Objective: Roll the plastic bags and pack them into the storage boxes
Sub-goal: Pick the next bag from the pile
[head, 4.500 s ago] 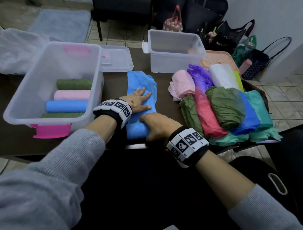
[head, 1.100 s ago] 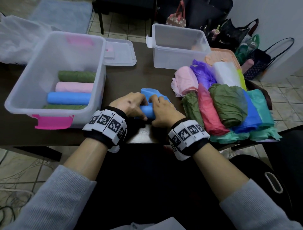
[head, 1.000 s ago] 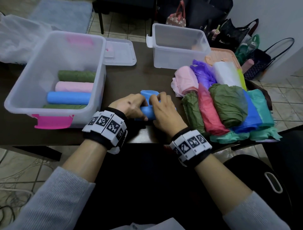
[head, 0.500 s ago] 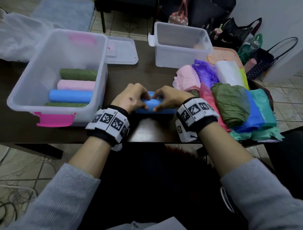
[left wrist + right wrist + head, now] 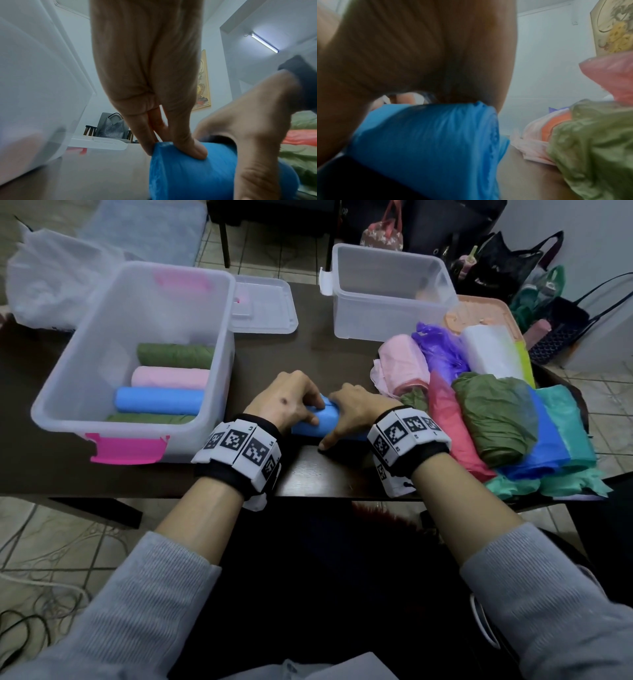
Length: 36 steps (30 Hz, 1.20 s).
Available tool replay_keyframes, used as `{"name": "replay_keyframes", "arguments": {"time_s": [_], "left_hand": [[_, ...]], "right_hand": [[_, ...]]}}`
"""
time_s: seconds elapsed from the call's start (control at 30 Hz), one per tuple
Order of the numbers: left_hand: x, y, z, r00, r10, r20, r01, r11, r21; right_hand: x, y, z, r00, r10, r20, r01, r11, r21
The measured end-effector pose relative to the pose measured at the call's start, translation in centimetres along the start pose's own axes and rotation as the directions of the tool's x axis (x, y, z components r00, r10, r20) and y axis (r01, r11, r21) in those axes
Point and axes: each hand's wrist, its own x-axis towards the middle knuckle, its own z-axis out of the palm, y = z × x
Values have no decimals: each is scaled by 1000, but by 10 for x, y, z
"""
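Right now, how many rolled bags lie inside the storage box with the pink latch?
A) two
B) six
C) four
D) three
C: in the head view the storage box with the pink latch holds four rolls side by side, a green roll, a pink roll, a blue roll and another green roll nearest the person.

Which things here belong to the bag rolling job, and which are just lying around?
Job:
- blue roll, gripped by left hand and right hand
- pink-latched box with four rolls
- empty box
- loose bag pile

Lying about:
- handbags
- clear lid
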Motion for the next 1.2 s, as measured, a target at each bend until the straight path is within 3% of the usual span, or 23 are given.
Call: {"name": "replay_keyframes", "arguments": {"time_s": [0.23, 0.43, 0.5, 0.57, 0.67, 0.83, 0.9, 1.0, 1.2], "left_hand": [[-4, 3, 0, 999, 8, -32, -7, 1000, 5], [-14, 9, -1, 1000, 23, -13, -22, 995, 100], [-20, 18, -8, 998, 58, -35, -54, 992, 112], [-30, 32, -25, 981, 132, -143, -125, 991, 56], [-51, 43, -62, 910, 134, -393, -156, 987, -25], [-90, 0, -110, 726, -126, -676, 178, 984, 8], [-107, -25, -118, 651, -269, -710, 322, 945, -63], [-124, -51, -120, 565, -430, -705, 463, 871, -160], [-128, -64, -120, 477, -642, -600, 552, 750, -364]], "right_hand": [[-21, 2, 18, 974, -150, -171, 149, 989, -21], [-30, -5, 43, 927, -141, -348, 68, 975, -214], [-28, -8, 43, 929, -104, -355, 38, 982, -186], [-23, -8, 39, 944, -42, -329, 24, 998, -60], [-16, -14, 24, 945, 3, -328, 102, 947, 305], [-4, -45, -15, 923, -25, -384, 287, 711, 642], [-3, -59, -29, 908, -43, -417, 341, 655, 675], [-1, -80, -49, 880, -56, -472, 390, 651, 651], [10, -130, -75, 782, -159, -603, 510, 719, 472]]}}
